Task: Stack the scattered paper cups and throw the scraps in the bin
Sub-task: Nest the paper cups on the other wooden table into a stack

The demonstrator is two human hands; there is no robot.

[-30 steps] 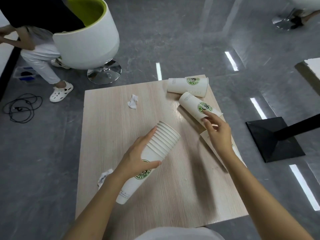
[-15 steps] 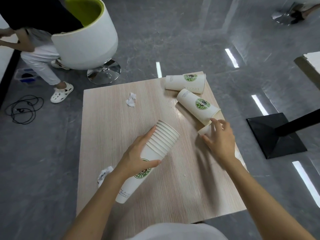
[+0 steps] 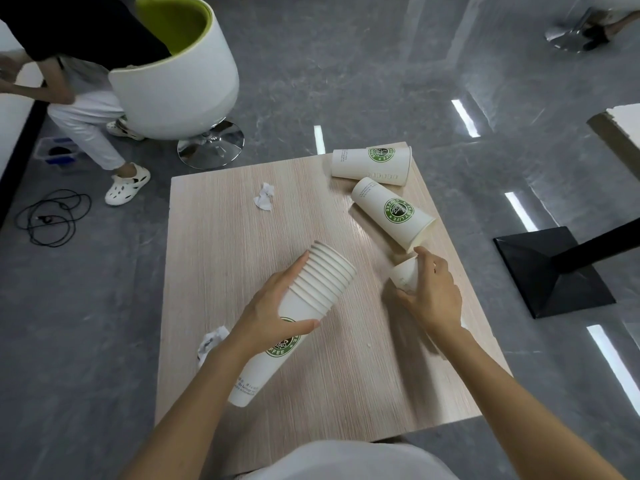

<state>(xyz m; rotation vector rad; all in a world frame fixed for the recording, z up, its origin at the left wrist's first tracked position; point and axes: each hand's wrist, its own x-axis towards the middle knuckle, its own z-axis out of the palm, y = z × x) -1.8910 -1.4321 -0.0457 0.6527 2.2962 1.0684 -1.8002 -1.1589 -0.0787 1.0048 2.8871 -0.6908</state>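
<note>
My left hand grips a tilted stack of several nested white paper cups with a green logo, rims pointing up and right. My right hand holds a single paper cup lying near the right edge of the wooden table; most of that cup is hidden under my hand and forearm. Two more cups lie on their sides at the far right corner, one angled, one along the far edge. A crumpled paper scrap lies far left of centre. Another scrap lies by my left wrist.
A white and green tub chair on a chrome base stands beyond the table's far left corner, with a person beside it. A black table base sits on the floor to the right. A black cable lies on the floor at left.
My right hand has drawn back from the angled cup and taken hold of the nearer cup at the table's right edge. The left hand and its stack have stayed put.
</note>
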